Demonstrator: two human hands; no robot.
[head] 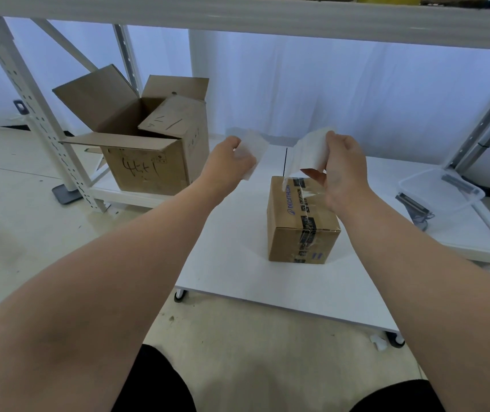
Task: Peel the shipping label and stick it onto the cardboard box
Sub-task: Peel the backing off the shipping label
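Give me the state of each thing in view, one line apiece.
left hand: grips the left sheet.
right hand: grips the right sheet, above the small box.
left sheet: in the air, apart from the right sheet.
right sheet: in the air; label or backing, cannot tell.
small box: taped shut, upright on the table.
large box: flaps open, on the shelf.

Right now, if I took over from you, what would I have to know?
The left hand pinches one white sheet; the right hand grips a second white sheet, both in the air near the cardboard box on the white table.
Done: the sheets look pulled apart; which is the label I cannot tell.
Left: press the label onto the box; none shows there yet.
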